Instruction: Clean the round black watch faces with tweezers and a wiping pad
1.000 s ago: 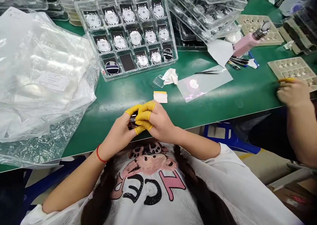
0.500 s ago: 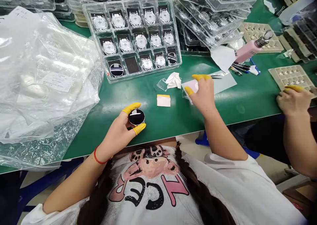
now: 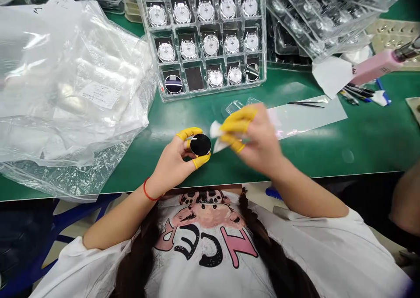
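My left hand (image 3: 179, 158), with yellow finger covers, holds a round black-faced watch part (image 3: 200, 145) by its rim between fingers and thumb. Just to its right, my right hand (image 3: 252, 136) pinches a crumpled white tissue (image 3: 217, 136), slightly blurred, apart from the black face. Above them stands a clear tray (image 3: 213, 97) of watch cases; one compartment in its front row (image 3: 195, 78) shows only a black pad. Tweezers (image 3: 306, 103) lie on a translucent sheet (image 3: 315, 118).
Clear plastic bags (image 3: 108, 127) cover the left of the green table (image 3: 295, 158). Stacked trays (image 3: 328, 18) stand at the back right, beside a pink bottle (image 3: 374, 68) and pens (image 3: 359, 92). Another person's arm (image 3: 407, 197) shows at the right edge.
My right hand has moved left and now grips the white tissue that lay on the table. The small white block with a yellow edge is no longer visible. The view has shifted.
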Motion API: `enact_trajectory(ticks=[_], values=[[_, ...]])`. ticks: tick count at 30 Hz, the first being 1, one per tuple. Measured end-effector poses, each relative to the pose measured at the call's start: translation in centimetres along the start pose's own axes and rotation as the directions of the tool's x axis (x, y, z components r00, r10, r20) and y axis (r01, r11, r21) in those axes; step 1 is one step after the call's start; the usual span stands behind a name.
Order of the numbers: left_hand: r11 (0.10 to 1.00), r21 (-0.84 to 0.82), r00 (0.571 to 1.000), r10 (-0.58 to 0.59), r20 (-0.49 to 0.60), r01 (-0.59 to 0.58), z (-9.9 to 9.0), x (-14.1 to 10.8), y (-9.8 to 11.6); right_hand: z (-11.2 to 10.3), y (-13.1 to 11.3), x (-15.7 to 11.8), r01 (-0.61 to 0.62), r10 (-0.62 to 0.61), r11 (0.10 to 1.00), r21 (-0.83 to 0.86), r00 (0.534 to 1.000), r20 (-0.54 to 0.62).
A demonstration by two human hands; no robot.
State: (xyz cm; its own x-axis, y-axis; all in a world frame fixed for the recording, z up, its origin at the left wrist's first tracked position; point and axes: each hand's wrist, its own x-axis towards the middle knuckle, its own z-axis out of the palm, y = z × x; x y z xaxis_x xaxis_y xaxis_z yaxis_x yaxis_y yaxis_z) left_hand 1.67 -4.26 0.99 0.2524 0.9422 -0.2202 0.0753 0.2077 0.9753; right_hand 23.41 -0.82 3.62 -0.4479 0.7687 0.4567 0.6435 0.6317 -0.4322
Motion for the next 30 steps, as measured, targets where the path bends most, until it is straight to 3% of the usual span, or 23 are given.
enact_trajectory(ticks=[2,4,8,12,14,17,20,23,27,30], values=[[0.997,0.075,1.0,0.031,-0.004,-0.031,0.0,0.0,-0.3,1.9,-2.5,-0.4,0.161,-0.167,0.985,0.054,0.976,0.14],[0.987,0.146,0.998,0.064,-0.01,-0.062,0.1,-0.1,-0.5,3.7,-3.2,-0.3,0.157,-0.161,0.987,0.039,0.97,0.183],[0.998,0.025,0.998,0.053,-0.02,-0.053,0.4,-0.3,-0.6,4.6,-1.6,0.2,0.031,-0.03,0.999,-0.012,0.997,0.068],[0.998,-0.012,0.996,0.063,-0.065,-0.064,0.1,-0.2,-0.8,3.8,-1.7,-0.9,0.156,-0.158,0.986,0.053,0.987,0.033],[0.994,0.065,0.994,0.089,-0.07,-0.085,0.0,-0.2,-1.1,4.1,-2.4,-1.5,0.219,-0.221,0.975,0.042,0.974,0.047],[0.974,0.176,0.989,0.148,-0.03,-0.14,0.3,-0.3,-1.5,4.9,-2.7,-1.4,0.264,-0.266,0.964,-0.03,0.961,-0.072],[0.981,0.077,0.982,0.184,-0.039,-0.18,0.7,-0.9,-1.2,4.6,-1.1,-0.5,0.151,-0.163,0.985,-0.088,0.973,-0.162],[0.968,-0.018,0.963,0.245,-0.113,-0.249,0.3,-1.9,-0.8,2.3,2.4,-0.1,-0.028,0.006,0.992,-0.121,0.984,-0.178],[0.956,0.14,0.959,0.272,-0.081,-0.26,-2.3,-3.6,-1.2,-1.1,6.7,-0.1,-0.17,0.046,0.938,-0.303,0.926,-0.376],[0.936,0.298,0.979,0.202,-0.025,-0.186,-4.6,-5.3,-2.2,-1.1,6.3,1.6,-0.115,0.011,0.903,-0.415,0.97,-0.244]])
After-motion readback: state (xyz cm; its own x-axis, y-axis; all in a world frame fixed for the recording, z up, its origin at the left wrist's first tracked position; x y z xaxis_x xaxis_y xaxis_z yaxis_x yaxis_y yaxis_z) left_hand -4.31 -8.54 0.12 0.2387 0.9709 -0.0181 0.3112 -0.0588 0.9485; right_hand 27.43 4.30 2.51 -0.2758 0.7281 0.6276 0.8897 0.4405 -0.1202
